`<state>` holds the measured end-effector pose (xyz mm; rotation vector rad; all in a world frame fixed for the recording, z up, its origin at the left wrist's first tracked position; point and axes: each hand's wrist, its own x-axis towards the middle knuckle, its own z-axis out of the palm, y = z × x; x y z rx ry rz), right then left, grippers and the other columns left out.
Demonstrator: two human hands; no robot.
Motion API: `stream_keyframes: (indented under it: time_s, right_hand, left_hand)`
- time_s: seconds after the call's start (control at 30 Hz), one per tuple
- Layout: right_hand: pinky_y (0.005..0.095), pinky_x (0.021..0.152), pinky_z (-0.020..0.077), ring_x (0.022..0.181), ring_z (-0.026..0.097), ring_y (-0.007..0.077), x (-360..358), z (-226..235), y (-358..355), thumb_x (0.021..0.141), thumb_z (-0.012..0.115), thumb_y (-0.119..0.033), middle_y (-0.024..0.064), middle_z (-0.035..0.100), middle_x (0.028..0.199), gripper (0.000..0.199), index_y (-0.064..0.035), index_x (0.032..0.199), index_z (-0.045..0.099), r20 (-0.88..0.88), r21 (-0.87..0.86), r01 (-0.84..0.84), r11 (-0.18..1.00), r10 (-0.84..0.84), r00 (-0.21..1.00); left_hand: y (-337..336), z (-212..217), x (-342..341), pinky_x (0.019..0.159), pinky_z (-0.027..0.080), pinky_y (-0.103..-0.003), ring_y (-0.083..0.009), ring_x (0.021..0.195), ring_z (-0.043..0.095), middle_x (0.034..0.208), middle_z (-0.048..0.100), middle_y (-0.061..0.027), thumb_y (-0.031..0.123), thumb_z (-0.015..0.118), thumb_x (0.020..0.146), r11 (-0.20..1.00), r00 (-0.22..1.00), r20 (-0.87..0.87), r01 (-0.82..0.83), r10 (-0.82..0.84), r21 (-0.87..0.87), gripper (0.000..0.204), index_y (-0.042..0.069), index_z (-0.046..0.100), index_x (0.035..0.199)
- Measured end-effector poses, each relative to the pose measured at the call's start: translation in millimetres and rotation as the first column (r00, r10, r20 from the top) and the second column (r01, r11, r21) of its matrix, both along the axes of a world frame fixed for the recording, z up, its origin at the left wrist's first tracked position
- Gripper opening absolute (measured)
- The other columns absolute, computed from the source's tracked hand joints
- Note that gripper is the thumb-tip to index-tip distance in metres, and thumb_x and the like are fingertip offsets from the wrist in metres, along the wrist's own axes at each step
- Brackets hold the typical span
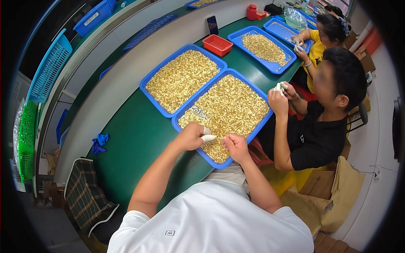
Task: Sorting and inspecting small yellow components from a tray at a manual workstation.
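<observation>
My left hand is over the near blue tray, its thumb and a finger in pale finger covers and pinched together. Close to its right, my right hand is also closed in a pinch, the fingertips almost meeting those of the left. Whatever is between the fingers is too small to make out. Beneath both hands lies a spread of small gold-coloured pieces, thinner at the tray's left side, where blue bottom shows. A second blue tray of similar pieces adjoins it on the far left.
A red tray and an upright phone stand farther back on the green table. Another blue tray sits beyond. Blue gloves lie at left. A co-worker in black sits close on the right, another in yellow behind.
</observation>
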<state>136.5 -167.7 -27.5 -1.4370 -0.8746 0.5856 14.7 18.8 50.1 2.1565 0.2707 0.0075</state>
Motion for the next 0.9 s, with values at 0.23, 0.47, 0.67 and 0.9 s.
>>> stream_keyframes:
  time_s: [0.23,0.47,0.67,0.9]
  right_hand:
    - [0.0250,0.053,0.0444,0.057,0.057,0.0099,-0.1,-3.0,-0.6,0.094,0.055,-0.007,0.0045,0.062,0.065,0.019,0.0013,0.079,0.064,-0.026,0.019,-0.004,1.000,0.004,1.000]
    - [0.0259,0.053,0.0441,0.057,0.056,0.0097,-0.4,3.3,0.2,0.092,0.059,-0.005,0.0043,0.062,0.066,0.015,0.0010,0.080,0.065,0.029,-0.021,-0.004,1.000,0.005,1.000]
    - [0.0263,0.054,0.0444,0.058,0.056,0.0099,-4.6,11.0,1.8,0.091,0.061,-0.006,0.0043,0.062,0.065,0.014,0.0012,0.080,0.065,0.145,-0.003,-0.019,1.000,0.019,0.989]
    - [0.0239,0.055,0.0452,0.060,0.056,0.0079,-3.8,-1.1,0.8,0.095,0.058,-0.007,0.0032,0.062,0.068,0.016,0.0022,0.083,0.064,-0.175,0.067,0.090,0.994,-0.077,0.981]
  left_hand:
    - [-5.9,-21.7,0.3,0.052,0.040,-0.030,-0.0079,0.056,0.049,0.060,0.060,-0.0038,0.021,0.072,0.090,0.871,0.994,-0.087,-0.105,0.072,-0.480,0.027,0.000,0.068,0.074]
    - [-12.0,-27.1,0.4,0.052,0.041,-0.029,-0.0073,0.057,0.049,0.062,0.060,-0.0015,0.016,0.075,0.087,0.964,0.943,0.240,-0.189,0.232,-0.188,0.020,-0.002,0.070,0.078]
    - [-4.1,-22.8,4.7,0.054,0.045,-0.030,-0.0075,0.060,0.055,0.066,0.066,-0.0038,0.027,0.069,0.093,0.971,0.987,-0.160,-0.057,0.020,-0.231,0.032,-0.001,0.072,0.078]
    - [-19.3,-23.9,5.7,0.064,0.050,-0.033,-0.0188,0.072,0.064,0.077,0.069,-0.0097,0.037,0.066,0.093,0.937,0.968,0.130,-0.165,0.213,-0.308,0.035,0.003,0.072,0.090]
